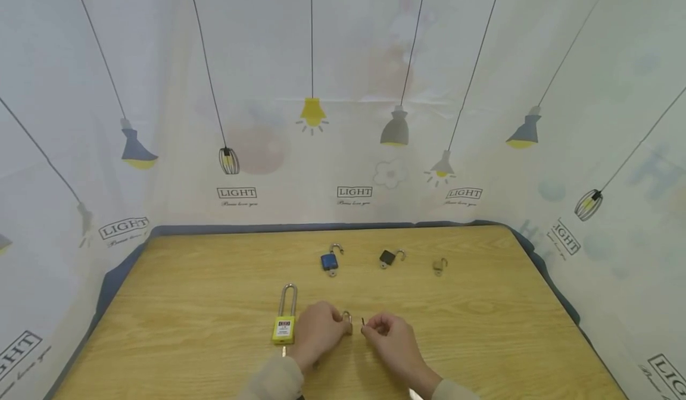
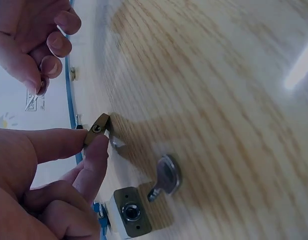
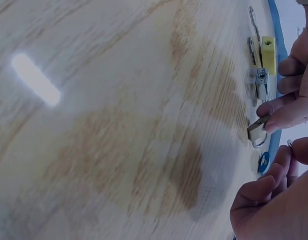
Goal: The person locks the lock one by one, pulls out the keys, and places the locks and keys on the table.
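My left hand pinches a small brass padlock between thumb and index finger, just above the wooden table. Its keyhole end faces the left wrist camera, and the curved shackle shows in the head view. Across a small gap to the right, my right hand grips a small key by its head, the thin blade sticking out past the fingertips. Near the left hand in the left wrist view are a silver padlock and a loose key on the wood.
A yellow long-shackle padlock lies left of the left hand. Farther back, a blue padlock, a black padlock and a small brass-coloured padlock lie in a row with shackles open. A printed curtain surrounds the table.
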A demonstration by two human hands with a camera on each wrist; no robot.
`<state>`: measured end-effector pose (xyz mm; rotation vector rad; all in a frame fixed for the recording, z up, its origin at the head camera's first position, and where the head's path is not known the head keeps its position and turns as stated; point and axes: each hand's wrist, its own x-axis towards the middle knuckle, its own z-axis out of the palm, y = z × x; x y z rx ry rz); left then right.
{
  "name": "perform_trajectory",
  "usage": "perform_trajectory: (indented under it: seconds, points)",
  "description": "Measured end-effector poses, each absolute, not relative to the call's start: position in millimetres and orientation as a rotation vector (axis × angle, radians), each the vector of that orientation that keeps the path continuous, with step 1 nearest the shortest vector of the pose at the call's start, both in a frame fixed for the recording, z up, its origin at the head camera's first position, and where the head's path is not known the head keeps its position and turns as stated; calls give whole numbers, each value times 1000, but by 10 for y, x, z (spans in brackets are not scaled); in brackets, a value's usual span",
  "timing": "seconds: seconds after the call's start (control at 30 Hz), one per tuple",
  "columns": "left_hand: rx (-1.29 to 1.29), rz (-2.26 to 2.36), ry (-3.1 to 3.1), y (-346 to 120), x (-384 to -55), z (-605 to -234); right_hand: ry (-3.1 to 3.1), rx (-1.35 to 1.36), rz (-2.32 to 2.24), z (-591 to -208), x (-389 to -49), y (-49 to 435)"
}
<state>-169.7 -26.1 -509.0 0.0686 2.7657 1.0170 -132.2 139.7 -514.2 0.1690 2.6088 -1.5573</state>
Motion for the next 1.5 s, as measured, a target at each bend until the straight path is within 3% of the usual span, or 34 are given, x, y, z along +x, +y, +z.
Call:
perform_trajectory:
  seconds: [0.6, 1.5]
  points:
    - [81, 699, 2888, -210, -1706, -5046, 2574, 63, -1480, -5086, -1295, 1397]
    - [132, 570, 2980, -231, -1720, -5019, 2681, -86, -1303, -5125, -1259, 1437]
